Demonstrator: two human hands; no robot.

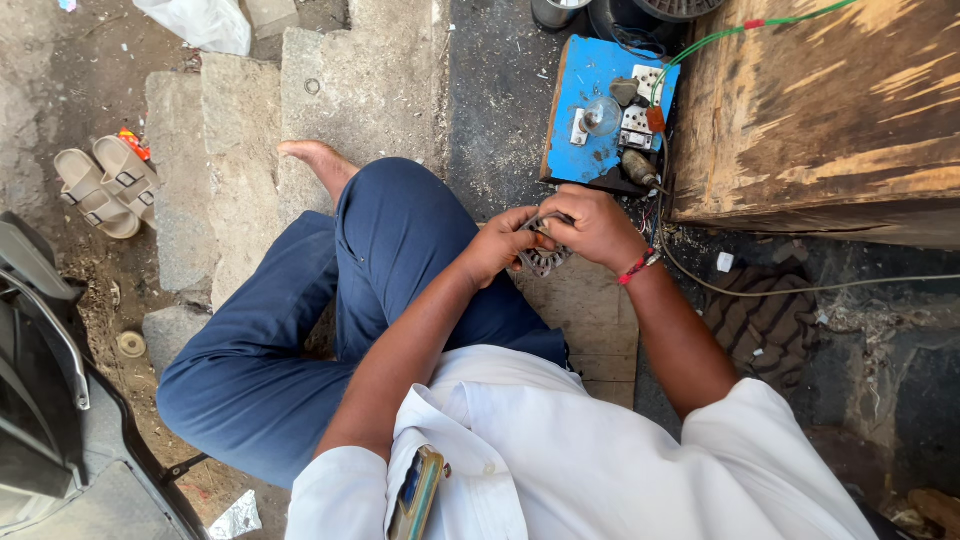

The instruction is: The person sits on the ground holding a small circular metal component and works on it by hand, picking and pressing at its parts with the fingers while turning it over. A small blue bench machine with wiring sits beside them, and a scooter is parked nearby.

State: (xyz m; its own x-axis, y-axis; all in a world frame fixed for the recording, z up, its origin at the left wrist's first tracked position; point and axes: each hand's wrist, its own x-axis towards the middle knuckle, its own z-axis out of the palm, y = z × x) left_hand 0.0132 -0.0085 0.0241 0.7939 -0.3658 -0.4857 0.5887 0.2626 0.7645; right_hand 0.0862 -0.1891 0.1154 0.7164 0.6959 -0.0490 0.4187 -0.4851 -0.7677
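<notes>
Observation, single head view, person seated cross-legged on the ground.

The round metal part [541,258], grey, toothed along its lower edge, sat between the two hands, just above the person's knee and in front of the blue switchboard [590,120]. Only its lower rim and a little of the top showed; the rest was hidden by fingers.

The left hand [500,245] was curled closed around the part's left side, fingers wrapped over the rim, wrist bent inward. The right hand [597,228] was closed over the top and right side, knuckles up, thumb side toward the left hand. Both hands touched the part and nearly met each other over it. A red thread band [637,266] circled the right wrist. Both forearms ran up from the white shirt [560,460], converging at the part.

Surroundings: the blue switchboard was a flat rectangular panel lying on the dark floor, bearing white sockets and a clear glass bulb [602,116]. A green wire [740,30] ran from it over a worn wooden box [830,110] at right. A pale cable [800,290] trailed across the floor below the box. A pair of beige sandals [105,185] lay well apart at left, beside stone slabs [330,90]. A crumpled white bag [200,20] lay at the top edge. A narrow flat object [418,492] stuck out of the shirt pocket.
</notes>
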